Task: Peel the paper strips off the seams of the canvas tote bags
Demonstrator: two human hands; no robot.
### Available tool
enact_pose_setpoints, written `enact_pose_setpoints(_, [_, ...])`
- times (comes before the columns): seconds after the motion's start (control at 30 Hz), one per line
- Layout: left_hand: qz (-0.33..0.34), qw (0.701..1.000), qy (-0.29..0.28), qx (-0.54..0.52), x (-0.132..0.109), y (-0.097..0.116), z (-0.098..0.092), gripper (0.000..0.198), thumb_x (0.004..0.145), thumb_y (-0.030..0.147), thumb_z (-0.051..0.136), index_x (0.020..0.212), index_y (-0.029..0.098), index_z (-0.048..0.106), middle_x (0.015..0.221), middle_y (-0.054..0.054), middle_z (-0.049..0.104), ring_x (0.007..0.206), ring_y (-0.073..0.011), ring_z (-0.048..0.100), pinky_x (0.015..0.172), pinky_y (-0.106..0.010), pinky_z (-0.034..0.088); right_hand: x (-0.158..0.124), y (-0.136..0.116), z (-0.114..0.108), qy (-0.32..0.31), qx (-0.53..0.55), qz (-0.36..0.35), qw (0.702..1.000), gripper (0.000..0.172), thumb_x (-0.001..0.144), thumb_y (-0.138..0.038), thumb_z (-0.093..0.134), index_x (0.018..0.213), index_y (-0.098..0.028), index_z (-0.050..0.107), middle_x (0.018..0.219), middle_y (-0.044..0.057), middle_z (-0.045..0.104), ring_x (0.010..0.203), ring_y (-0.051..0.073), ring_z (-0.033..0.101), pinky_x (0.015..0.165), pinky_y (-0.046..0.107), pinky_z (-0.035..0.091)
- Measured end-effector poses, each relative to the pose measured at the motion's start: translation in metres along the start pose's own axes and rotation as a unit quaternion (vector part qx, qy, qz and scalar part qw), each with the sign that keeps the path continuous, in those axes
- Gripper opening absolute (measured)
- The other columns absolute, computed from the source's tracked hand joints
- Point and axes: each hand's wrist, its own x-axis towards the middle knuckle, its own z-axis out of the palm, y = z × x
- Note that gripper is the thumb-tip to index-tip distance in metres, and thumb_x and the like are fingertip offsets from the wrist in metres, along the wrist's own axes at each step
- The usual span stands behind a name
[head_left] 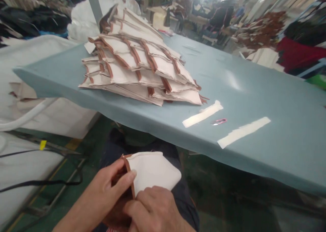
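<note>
Over my lap I hold a cream fabric piece (154, 171) with brown edging along its left side. My left hand (114, 181) pinches that brown edge between thumb and fingers. Lower down, my right hand (155, 208) has its fingers curled on the bottom edge of the same piece, and part of the brown material below is hidden by it. On the table ahead lies a large pile of similar cream pieces with brown strips (142, 62).
The blue-covered table (244, 86) stretches across in front of me. Near its edge lie two cream strips, one left (202, 114) and one right (244, 131), with pink thread snips (219, 121) between them. White sacking (63, 120) stands at the left.
</note>
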Motion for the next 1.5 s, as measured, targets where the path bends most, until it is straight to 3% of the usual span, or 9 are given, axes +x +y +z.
enact_pose_setpoints(0.2, [-0.027, 0.999, 0.007, -0.022, 0.015, 0.020, 0.000, 0.052, 0.093, 0.069, 0.068, 0.105, 0.021, 0.085, 0.101, -0.009, 0.093, 0.091, -0.0325, 0.088, 0.089, -0.037, 0.073, -0.009, -0.005, 0.021, -0.026, -0.043, -0.023, 0.998, 0.023, 0.105, -0.018, 0.057, 0.084, -0.026, 0.061, 0.061, -0.001, 0.059, 0.051, 0.021, 0.054, 0.045, 0.036, 0.039])
enact_pose_setpoints(0.4, [0.016, 1.000, 0.008, -0.007, 0.017, 0.040, 0.004, 0.045, 0.098, 0.061, 0.066, 0.099, 0.021, 0.085, 0.095, -0.008, 0.091, 0.085, -0.0287, 0.087, 0.077, -0.030, 0.071, -0.005, -0.009, 0.032, -0.026, -0.020, -0.006, 0.999, 0.014, 0.102, -0.017, 0.057, 0.094, -0.024, 0.066, 0.066, 0.001, 0.065, 0.053, 0.021, 0.059, 0.046, 0.037, 0.043])
enact_pose_setpoints(0.53, [0.079, 0.996, -0.030, -0.009, 0.015, 0.042, 0.000, 0.039, 0.106, 0.053, 0.065, 0.108, 0.023, 0.090, 0.102, -0.005, 0.092, 0.089, -0.0249, 0.086, 0.082, -0.024, 0.070, 0.001, -0.009, 0.014, 0.003, 0.046, -0.010, 0.999, 0.010, 0.106, -0.020, 0.058, 0.100, -0.024, 0.066, 0.063, -0.005, 0.064, 0.051, 0.016, 0.061, 0.045, 0.033, 0.043])
enact_pose_setpoints(0.67, [0.124, 0.987, -0.099, 0.006, 0.014, 0.034, -0.010, 0.034, 0.112, 0.050, 0.066, 0.114, 0.025, 0.090, 0.110, -0.004, 0.091, 0.104, -0.0261, 0.086, 0.089, -0.023, 0.069, 0.018, 0.000, -0.029, 0.084, 0.039, 0.039, 0.995, 0.016, 0.104, -0.012, 0.056, 0.107, -0.024, 0.065, 0.062, -0.008, 0.064, 0.046, 0.013, 0.058, 0.047, 0.030, 0.045])
enact_pose_setpoints(0.83, [0.128, 0.983, -0.125, 0.026, 0.014, 0.029, -0.015, 0.035, 0.115, 0.049, 0.063, 0.112, 0.025, 0.088, 0.103, -0.002, 0.089, 0.089, -0.0225, 0.082, 0.078, -0.022, 0.067, 0.027, 0.029, -0.070, 0.100, -0.032, 0.113, 0.988, 0.014, 0.109, -0.016, 0.063, 0.121, -0.023, 0.066, 0.093, 0.003, 0.085, 0.078, 0.020, 0.081, 0.075, 0.032, 0.064])
enact_pose_setpoints(0.97, [0.116, 0.987, -0.107, 0.038, 0.012, 0.028, -0.013, 0.034, 0.112, 0.049, 0.065, 0.113, 0.026, 0.089, 0.106, -0.002, 0.091, 0.092, -0.0234, 0.083, 0.084, -0.023, 0.067, 0.016, 0.046, -0.069, 0.031, -0.031, 0.163, 0.986, 0.015, 0.107, -0.030, 0.076, 0.118, -0.022, 0.070, 0.105, 0.007, 0.086, 0.090, 0.025, 0.083, 0.080, 0.037, 0.065])
enact_pose_setpoints(1.13, [0.138, 0.984, -0.100, 0.049, 0.013, 0.031, -0.003, 0.032, 0.109, 0.047, 0.065, 0.099, 0.026, 0.088, 0.101, -0.003, 0.091, 0.090, -0.0261, 0.084, 0.083, -0.025, 0.067, 0.000, 0.051, -0.053, -0.053, 0.019, 0.182, 0.982, 0.010, 0.105, -0.019, 0.078, 0.101, -0.023, 0.070, 0.091, 0.002, 0.081, 0.080, 0.021, 0.079, 0.072, 0.030, 0.055])
enact_pose_setpoints(1.3, [0.142, 0.988, -0.041, 0.042, 0.014, 0.052, 0.013, 0.034, 0.107, 0.042, 0.060, 0.083, 0.028, 0.079, 0.089, -0.002, 0.086, 0.084, -0.0253, 0.079, 0.079, -0.028, 0.059, -0.005, 0.055, -0.051, -0.018, 0.026, 0.208, 0.978, 0.014, 0.105, -0.014, 0.070, 0.094, -0.023, 0.068, 0.081, 0.000, 0.074, 0.068, 0.016, 0.070, 0.064, 0.028, 0.047])
enact_pose_setpoints(1.5, [0.087, 0.995, -0.040, 0.002, 0.009, 0.057, 0.013, 0.034, 0.104, 0.048, 0.064, 0.078, 0.029, 0.075, 0.082, 0.002, 0.083, 0.077, -0.0229, 0.075, 0.073, -0.028, 0.054, 0.003, 0.053, -0.058, 0.015, 0.039, 0.202, 0.978, 0.019, 0.111, -0.025, 0.072, 0.093, -0.024, 0.066, 0.079, -0.001, 0.074, 0.065, 0.014, 0.067, 0.062, 0.026, 0.046])
